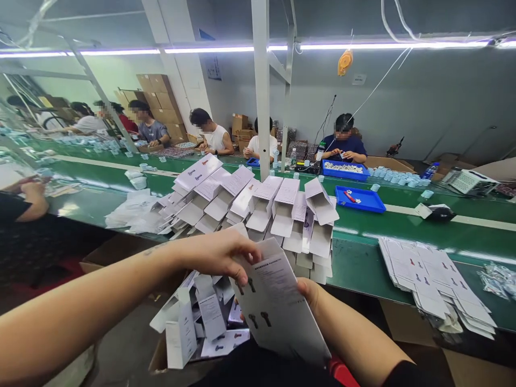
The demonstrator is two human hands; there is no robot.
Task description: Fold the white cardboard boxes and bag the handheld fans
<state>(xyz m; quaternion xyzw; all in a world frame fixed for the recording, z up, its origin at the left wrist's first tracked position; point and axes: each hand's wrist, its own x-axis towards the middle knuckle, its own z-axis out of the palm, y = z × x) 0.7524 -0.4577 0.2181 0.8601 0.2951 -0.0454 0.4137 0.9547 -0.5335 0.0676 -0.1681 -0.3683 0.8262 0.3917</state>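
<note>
Near centre, your left hand (pixel 226 255) pinches the upper left of a white printed carton (pixel 282 309); your right hand (pixel 311 295) grips its right edge. Its heading is too blurred to read.

Carton (pixel 278 312) before box pile (pixel 260 220) on bench (pixel 355 263), flattened stack (pixel 435 279) at right.

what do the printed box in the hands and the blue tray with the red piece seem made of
The printed box looks like thin white card, smooth and perhaps lightly coated: it has flat panels and crisp edges. The blue tray is probably moulded plastic, with its even colour and raised rim; it looks smooth, but how glossy is hard to tell.
</note>
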